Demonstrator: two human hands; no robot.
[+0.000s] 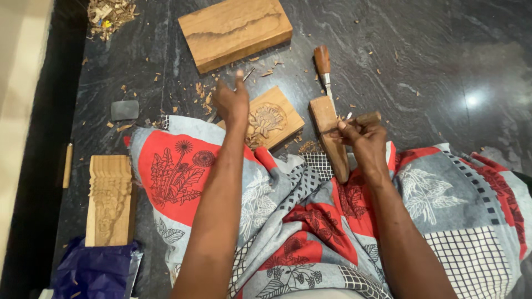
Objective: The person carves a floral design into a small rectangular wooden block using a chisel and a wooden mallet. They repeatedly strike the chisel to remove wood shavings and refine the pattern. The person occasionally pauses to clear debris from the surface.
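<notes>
Left hand: the left hand (231, 102) is closed around a thin chisel (247, 73), whose tip sticks out past the fingers, above the carved block (270, 117)
Right hand: the right hand (363, 135) grips a wooden mallet (331, 134), head down on the lap
Carved block: on the dark floor (432, 66) at the cloth's (310, 221) edge, flower relief facing up
Nearby: a plank (235, 30) beyond, a brown-handled chisel (323, 69) beside the mallet, a carved moulding (110, 199) far left, wood chips (111, 14) scattered
</notes>
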